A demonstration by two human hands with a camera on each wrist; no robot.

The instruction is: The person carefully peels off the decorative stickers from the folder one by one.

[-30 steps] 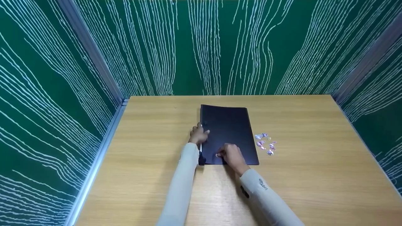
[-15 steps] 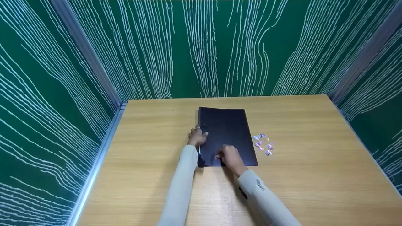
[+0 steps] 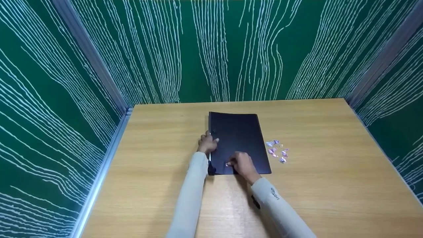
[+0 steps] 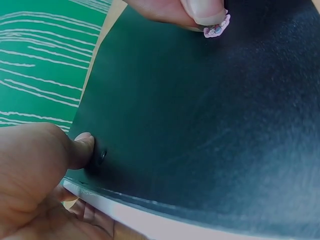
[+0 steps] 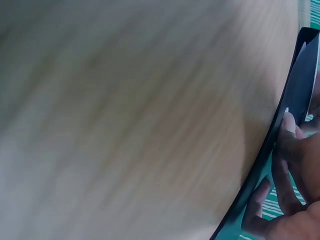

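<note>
A black folder lies on the table, its long left edge gripped by my left hand. In the left wrist view, that thumb presses the cover beside a small round stud, while the other fingers curl around the white-edged side. Over the lower part of the cover, my right hand pinches a small pink sticker between thumb and finger, close to the black surface. The finger and thumb hide most of the sticker. The right wrist view catches the right fingers along the folder's edge.
Several small pink and purple stickers lie loose on the table, right of the folder. The wooden table meets green walls with white wavy lines at the back and sides. A dark object sits by the left sleeve.
The head view has shifted slightly. Both hands keep nearly the same places on the folder, the right still pinching the sticker.
</note>
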